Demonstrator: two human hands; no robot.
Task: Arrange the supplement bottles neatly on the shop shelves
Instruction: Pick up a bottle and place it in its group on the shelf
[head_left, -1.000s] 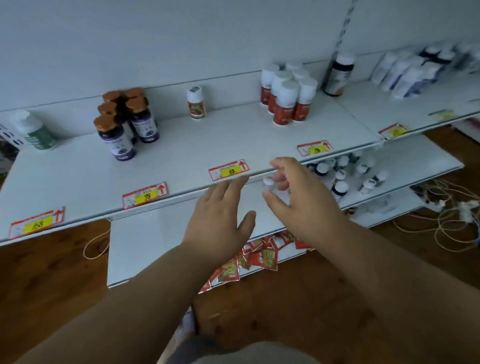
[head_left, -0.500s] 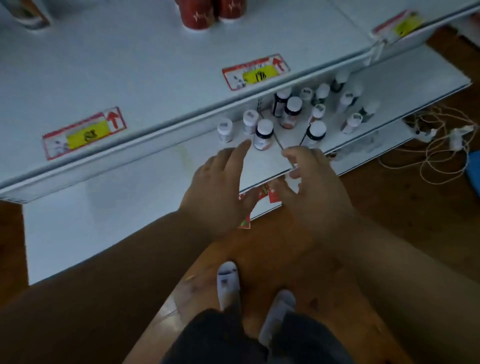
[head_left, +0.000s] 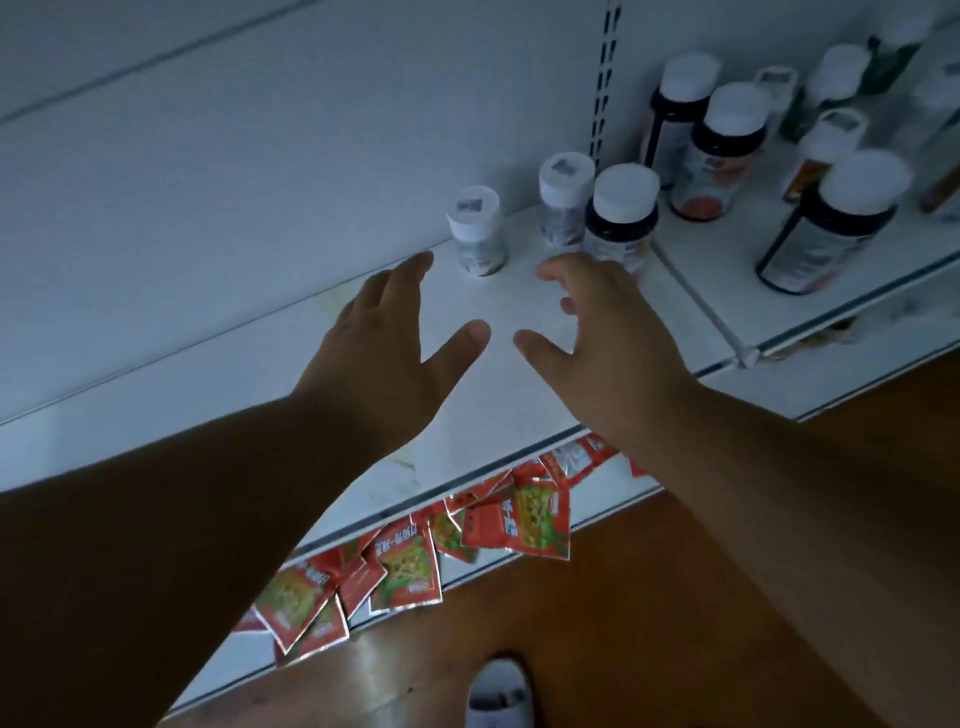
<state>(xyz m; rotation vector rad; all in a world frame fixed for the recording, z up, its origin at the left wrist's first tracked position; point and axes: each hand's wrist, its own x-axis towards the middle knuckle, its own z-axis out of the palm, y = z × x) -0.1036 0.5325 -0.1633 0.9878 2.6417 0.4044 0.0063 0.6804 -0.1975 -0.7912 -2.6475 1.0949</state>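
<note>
Bottles stand at the back of a low white shelf (head_left: 519, 374), against the pale back panel (head_left: 260, 156). Nearest the hands is a small clear bottle (head_left: 475, 234) with a white cap, upright and alone. Just to its right stand a second clear bottle (head_left: 565, 205) and a dark bottle (head_left: 621, 215) with a white cap, the two close together, the dark one in front and partly covering the other.

Beyond a seam in the shelf, on the next section, more white-capped bottles stand in a loose cluster: a dark one with a red-orange label (head_left: 719, 150), a taller dark one behind it (head_left: 675, 109), and a large dark one (head_left: 826, 223) near the front edge, tilted in the wide-angle view. Further bottles at the far right are too blurred to tell apart.

Both hands hover over the bare shelf in front of the small bottles, palms down, holding nothing. The left hand (head_left: 384, 353) has its fingers straight and together, thumb spread wide, fingertips just left of the lone clear bottle and apart from it. The right hand (head_left: 608, 343) has its fingers loosely bent and its thumb out toward the left thumb; its fingertips lie just before the dark bottle, and I cannot tell whether they touch it.

Below the shelf edge, red foil sachets (head_left: 405, 566) lie scattered on a lower shelf. Under that is a brown wooden floor (head_left: 623, 623), with a white-socked foot (head_left: 498, 691) at the bottom.
</note>
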